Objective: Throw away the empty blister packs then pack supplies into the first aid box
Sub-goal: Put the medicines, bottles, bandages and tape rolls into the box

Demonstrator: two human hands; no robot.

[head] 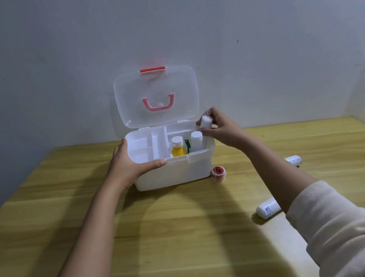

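The white first aid box (pixel 177 172) stands open on the wooden table, its clear lid (pixel 157 96) with a pink handle tilted back against the wall. Inside on the right stand a yellow bottle (pixel 178 149) and a white bottle (pixel 197 140); a divided white tray (pixel 146 148) fills the left. My left hand (pixel 130 164) grips the box's front left corner. Above the box's right rear corner, my right hand (pixel 220 129) holds a white bandage roll (pixel 205 122). No blister packs are in view.
A red-cored tape roll (pixel 219 174) lies on the table against the box's right front corner. Two more white bandage rolls lie to the right, one near (pixel 268 208) and one farther (pixel 294 160), partly behind my right arm. The grey wall stands close behind.
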